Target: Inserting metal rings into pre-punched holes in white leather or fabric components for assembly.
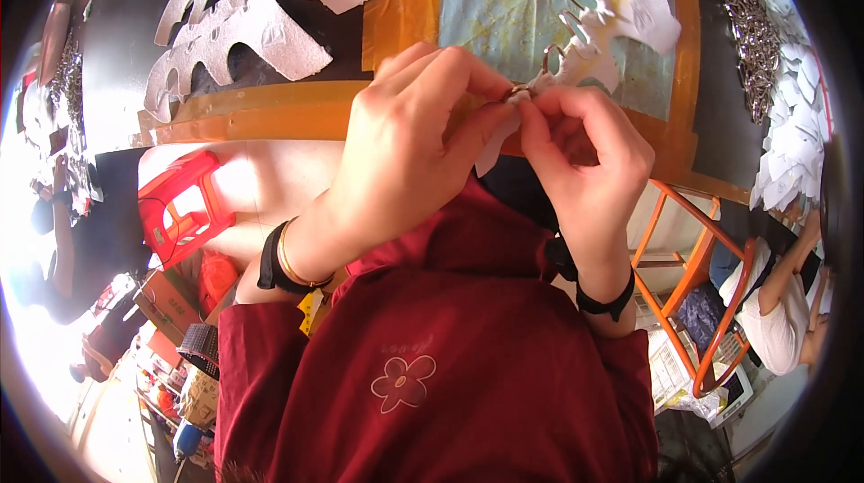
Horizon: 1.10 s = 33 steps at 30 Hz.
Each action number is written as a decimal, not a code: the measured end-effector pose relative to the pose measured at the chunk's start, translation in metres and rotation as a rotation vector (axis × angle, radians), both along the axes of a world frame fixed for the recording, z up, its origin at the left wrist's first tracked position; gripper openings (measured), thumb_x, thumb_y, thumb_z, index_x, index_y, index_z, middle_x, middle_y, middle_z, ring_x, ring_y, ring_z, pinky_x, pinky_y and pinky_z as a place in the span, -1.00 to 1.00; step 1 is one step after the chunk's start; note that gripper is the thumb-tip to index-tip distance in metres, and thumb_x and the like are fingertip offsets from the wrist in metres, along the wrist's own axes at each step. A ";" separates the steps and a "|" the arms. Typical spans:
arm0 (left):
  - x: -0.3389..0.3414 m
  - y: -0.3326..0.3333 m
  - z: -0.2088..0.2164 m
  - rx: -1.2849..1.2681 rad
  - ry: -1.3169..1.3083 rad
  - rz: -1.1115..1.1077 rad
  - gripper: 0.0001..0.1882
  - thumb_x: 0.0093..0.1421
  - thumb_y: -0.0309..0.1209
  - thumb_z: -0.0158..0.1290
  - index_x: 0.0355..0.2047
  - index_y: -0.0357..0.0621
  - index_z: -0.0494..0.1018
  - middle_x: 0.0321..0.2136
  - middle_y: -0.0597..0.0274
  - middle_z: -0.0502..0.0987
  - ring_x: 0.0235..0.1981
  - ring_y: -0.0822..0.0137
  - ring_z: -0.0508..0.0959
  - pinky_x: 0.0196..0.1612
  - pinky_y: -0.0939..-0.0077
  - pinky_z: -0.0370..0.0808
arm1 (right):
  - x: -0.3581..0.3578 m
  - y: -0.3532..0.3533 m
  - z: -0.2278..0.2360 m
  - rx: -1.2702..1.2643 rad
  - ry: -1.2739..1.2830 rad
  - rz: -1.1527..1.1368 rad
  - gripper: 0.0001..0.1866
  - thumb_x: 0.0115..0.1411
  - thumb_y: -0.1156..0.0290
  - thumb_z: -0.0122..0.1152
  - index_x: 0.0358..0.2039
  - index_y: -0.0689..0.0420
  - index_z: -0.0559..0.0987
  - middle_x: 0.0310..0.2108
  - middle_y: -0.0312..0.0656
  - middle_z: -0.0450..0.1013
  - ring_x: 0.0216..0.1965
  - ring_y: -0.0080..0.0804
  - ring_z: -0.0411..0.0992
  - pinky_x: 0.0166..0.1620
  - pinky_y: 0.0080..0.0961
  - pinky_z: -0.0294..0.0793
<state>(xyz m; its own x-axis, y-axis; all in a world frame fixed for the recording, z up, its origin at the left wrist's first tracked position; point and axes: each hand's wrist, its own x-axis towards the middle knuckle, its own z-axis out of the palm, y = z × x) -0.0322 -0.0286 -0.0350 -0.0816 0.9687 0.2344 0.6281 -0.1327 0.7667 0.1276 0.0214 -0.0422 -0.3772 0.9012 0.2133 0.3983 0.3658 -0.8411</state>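
My left hand (414,118) is closed, its thumb and forefinger pinching the end of a strap on a white cut-out piece (594,55) at a small metal ring. Against it, the fingertips of my right hand (589,145) close on the same strap end. Part of the strap hangs below the fingers, and the exact grip is partly hidden. The piece lies on the work mat, and more metal rings (553,53) sit in its folded straps. Just beyond it is another flat white cut-out piece (650,6).
Several white cut-out pieces (261,33) lie on the dark table at left. Metal rings (751,42) are heaped at right, beside a pile of white pieces (792,132). Orange tape (270,118) borders the pale mat (495,1). A red stool (184,208) and an orange-framed stool (666,289) stand below. Other people sit at the sides.
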 end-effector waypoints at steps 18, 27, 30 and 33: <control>0.018 -0.003 -0.004 -0.100 -0.907 0.146 -0.86 0.08 -0.70 0.15 -0.41 -0.32 0.40 -0.34 0.14 0.56 -0.36 0.50 0.56 -0.29 0.61 0.56 | 0.012 0.001 0.010 -0.321 0.211 0.056 -0.89 0.06 0.61 0.32 -0.38 0.26 0.57 -0.48 -0.33 0.51 -0.53 -0.72 0.45 -0.53 -0.77 0.39; 0.017 -0.001 0.003 0.224 -0.014 0.050 -0.85 -0.07 -0.75 0.20 -0.47 -0.39 0.47 -0.40 0.09 0.58 -0.32 0.34 0.64 -0.33 0.60 0.61 | 0.006 0.002 0.015 -0.349 0.219 -0.011 -0.89 0.13 0.60 0.25 -0.31 0.30 0.55 -0.49 -0.31 0.51 -0.63 -0.72 0.35 -0.61 -0.79 0.27; 0.015 -0.004 0.003 0.089 -0.175 0.060 -0.86 0.00 -0.72 0.19 -0.45 -0.34 0.46 -0.36 0.11 0.59 -0.33 0.40 0.62 -0.29 0.57 0.60 | 0.006 0.002 0.009 -0.276 0.192 0.016 -0.88 0.09 0.65 0.27 -0.33 0.28 0.56 -0.49 -0.28 0.51 -0.60 -0.70 0.37 -0.60 -0.74 0.29; 0.018 0.000 0.003 -0.148 -1.048 0.165 -0.85 0.05 -0.68 0.19 -0.40 -0.28 0.44 -0.33 0.13 0.59 -0.33 0.44 0.60 -0.22 0.56 0.58 | 0.003 0.004 0.003 0.357 0.092 0.040 -0.80 -0.09 0.69 0.37 -0.44 0.21 0.55 -0.53 -0.19 0.47 -0.57 -0.45 0.45 -0.56 -0.58 0.38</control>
<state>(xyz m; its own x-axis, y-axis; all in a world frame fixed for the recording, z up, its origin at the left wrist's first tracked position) -0.0146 -0.0284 -0.0318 -0.3069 0.9402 -0.1477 -0.3513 0.0323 0.9357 0.1303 0.0249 -0.0392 -0.3750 0.7486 0.5467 0.3062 0.6567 -0.6892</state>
